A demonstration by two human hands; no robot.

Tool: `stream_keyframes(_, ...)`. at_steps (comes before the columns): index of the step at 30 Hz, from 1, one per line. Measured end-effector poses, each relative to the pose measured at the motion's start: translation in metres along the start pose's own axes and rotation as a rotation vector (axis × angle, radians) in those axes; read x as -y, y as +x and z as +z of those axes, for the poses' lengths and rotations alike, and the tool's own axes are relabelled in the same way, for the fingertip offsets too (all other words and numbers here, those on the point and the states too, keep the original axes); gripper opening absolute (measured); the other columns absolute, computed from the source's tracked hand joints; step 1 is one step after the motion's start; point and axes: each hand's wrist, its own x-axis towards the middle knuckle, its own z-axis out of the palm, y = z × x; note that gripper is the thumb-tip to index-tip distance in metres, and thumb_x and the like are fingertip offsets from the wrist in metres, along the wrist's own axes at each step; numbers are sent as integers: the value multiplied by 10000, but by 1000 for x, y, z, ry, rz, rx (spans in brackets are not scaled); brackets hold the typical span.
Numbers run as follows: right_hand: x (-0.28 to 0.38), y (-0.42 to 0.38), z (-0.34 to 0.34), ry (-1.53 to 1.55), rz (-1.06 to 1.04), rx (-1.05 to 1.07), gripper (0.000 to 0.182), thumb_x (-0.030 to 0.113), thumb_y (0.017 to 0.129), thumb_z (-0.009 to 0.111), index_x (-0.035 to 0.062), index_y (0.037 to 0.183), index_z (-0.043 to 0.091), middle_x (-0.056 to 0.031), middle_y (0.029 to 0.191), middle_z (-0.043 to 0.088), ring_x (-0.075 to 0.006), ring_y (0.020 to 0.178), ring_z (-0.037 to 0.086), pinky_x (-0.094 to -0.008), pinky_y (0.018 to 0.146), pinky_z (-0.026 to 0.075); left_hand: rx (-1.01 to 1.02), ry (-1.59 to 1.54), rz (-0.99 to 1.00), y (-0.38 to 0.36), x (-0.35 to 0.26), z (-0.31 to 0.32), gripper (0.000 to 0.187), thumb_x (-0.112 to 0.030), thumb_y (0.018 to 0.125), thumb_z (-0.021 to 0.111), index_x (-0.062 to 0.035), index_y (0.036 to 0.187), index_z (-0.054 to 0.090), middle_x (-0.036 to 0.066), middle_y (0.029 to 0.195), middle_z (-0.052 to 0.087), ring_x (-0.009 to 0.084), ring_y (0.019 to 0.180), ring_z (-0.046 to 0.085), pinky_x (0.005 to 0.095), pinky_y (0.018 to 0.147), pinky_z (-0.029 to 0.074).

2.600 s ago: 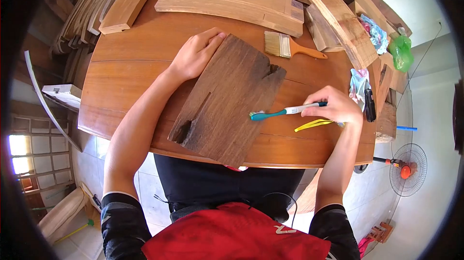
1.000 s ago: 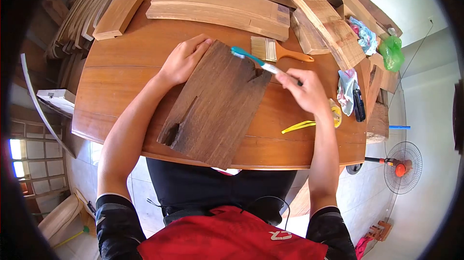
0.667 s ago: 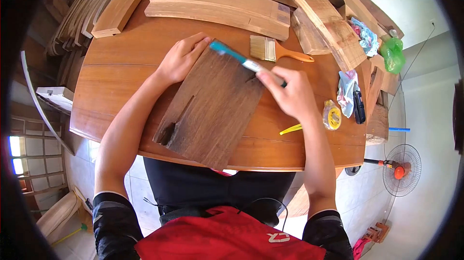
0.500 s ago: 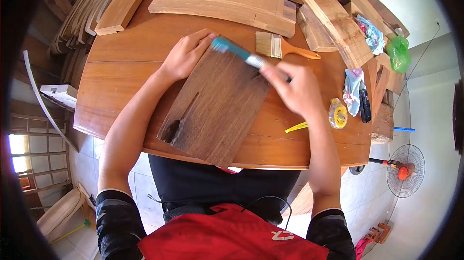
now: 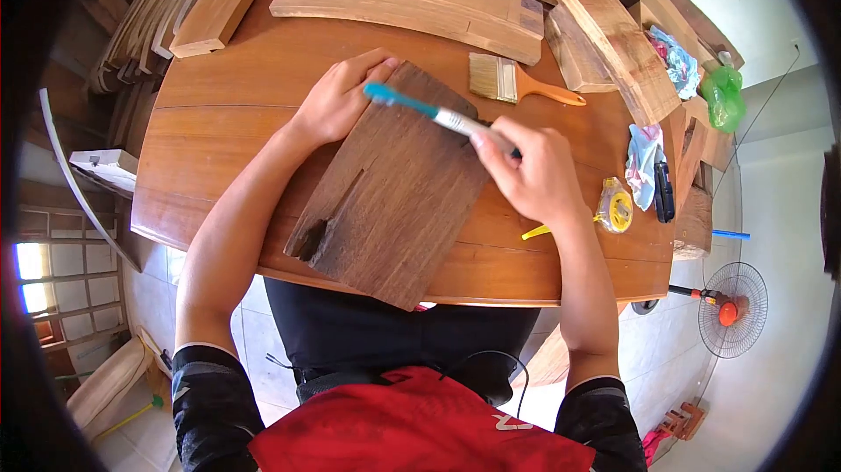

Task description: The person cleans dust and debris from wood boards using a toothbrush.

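A dark brown wooden board (image 5: pixel 394 187) lies slanted on the table, with a crack and a rough dark hollow near its lower left corner. My left hand (image 5: pixel 337 99) grips the board's upper left edge, fingers wrapped around the top corner. In my right hand (image 5: pixel 530 170) is a slim brush (image 5: pixel 420 108) with a teal head and a whitish handle, held across the board's upper part. The brush head overlaps the board's left edge close to my left hand. A wide paintbrush (image 5: pixel 517 82) with an orange handle rests just beyond my right hand.
The wooden table (image 5: pixel 219 148) carries a thick curved plank (image 5: pixel 407 3) at the back and a smaller block (image 5: pixel 221 12) at left. To the right are stacked planks (image 5: pixel 613 38), a yellow tape roll (image 5: pixel 615 207), a cloth (image 5: pixel 644 156) and a black object (image 5: pixel 664 191). A fan (image 5: pixel 734 310) stands beyond.
The brush has shifted left and slightly down, so its teal head now reaches the board's left edge. My left hand stays on the board.
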Motion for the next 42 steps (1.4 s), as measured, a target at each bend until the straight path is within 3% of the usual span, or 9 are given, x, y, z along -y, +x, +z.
stream_keyframes(3,3,4,-3,-59,109,-123,337,381,1004,668,99,826,714,-115,536,583,-347,487,606,-451,501,455,-11,8,45,2,2,1,356,-316,1107,479,7,1141,623,271,1012,673,456,1006,635,478,854,488)
stream_keyframes(5,5,-2,-3,-23,-11,8,353,383,1004,667,92,809,710,-113,536,585,-340,488,610,-441,493,451,-3,6,44,1,2,1,352,-306,1107,473,9,1145,624,271,1030,678,463,1024,632,490,856,489)
stream_keyframes(8,18,-4,-5,-8,-20,78,367,386,990,687,90,775,703,-126,541,579,-341,496,616,-424,482,433,-86,292,518,2,26,2,330,-248,1111,478,43,1198,608,239,1059,677,389,1009,643,421,915,489)
stream_keyframes(11,3,2,-13,-94,143,-31,328,371,968,718,104,778,711,-117,543,579,-332,494,610,-412,480,425,69,44,-28,1,-8,-5,359,-272,1112,480,44,1211,618,246,1077,685,415,1071,650,434,939,495)
stream_keyframes(16,18,-13,0,63,-242,162,275,362,936,757,136,781,744,-112,568,604,-314,512,634,-407,491,459,-13,43,65,2,8,3,367,-293,1115,478,33,1195,628,254,1088,692,421,1083,653,441,941,496)
stream_keyframes(20,4,-5,-13,-92,69,37,396,429,969,743,86,772,729,-139,545,567,-323,462,594,-406,460,426,65,47,-74,0,-11,-5,368,-299,1119,473,27,1180,635,254,1093,697,421,1067,657,442,935,494)
stream_keyframes(26,24,-19,4,-15,-271,132,349,403,934,780,113,752,712,-111,570,591,-302,516,611,-408,492,453,-6,25,9,1,1,2,375,-311,1122,469,28,1135,627,254,1041,686,408,988,647,441,912,491)
stream_keyframes(35,-12,-13,-26,-137,103,51,278,342,1039,661,69,991,646,-165,683,631,-386,641,654,-460,587,471,32,-235,-144,-2,-11,-4,600,-552,1013,625,7,1227,668,229,982,760,243,931,715,378,869,514)
stream_keyframes(42,-12,-13,-20,107,-15,105,208,246,1027,678,49,1072,628,-177,822,681,-380,715,659,-427,627,490,33,-238,-205,-2,-20,-14,694,-584,982,645,-5,1364,638,220,1148,749,240,1083,694,364,991,492)
